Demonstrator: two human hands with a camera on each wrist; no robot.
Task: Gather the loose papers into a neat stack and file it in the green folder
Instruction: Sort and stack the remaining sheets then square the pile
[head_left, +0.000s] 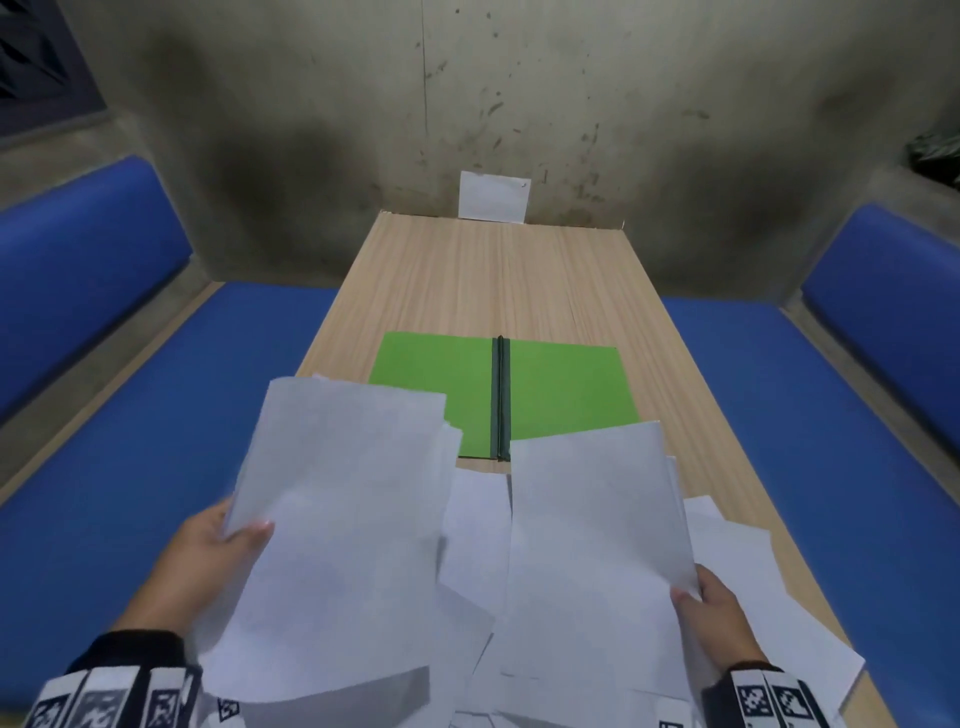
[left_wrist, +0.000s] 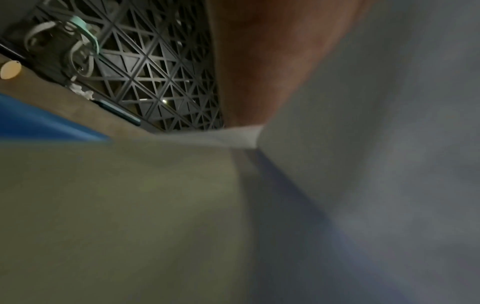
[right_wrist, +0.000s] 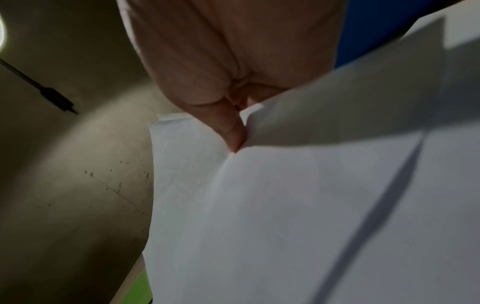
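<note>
Gathering partly done: left hand (head_left: 208, 551) pinches one batch of papers (head_left: 337, 519), right hand (head_left: 714, 618) pinches a second batch (head_left: 592, 535), both raised, hands well apart. Loose sheets (head_left: 737, 577) remain on the near table (head_left: 493, 275). Green folder (head_left: 431, 374) lies open beyond, nothing filed; merging, squaring and filing are left.

wooden table (head_left: 519, 280) | green folder (head_left: 431, 379) open flat | loose papers (head_left: 737, 561) near edge
</note>
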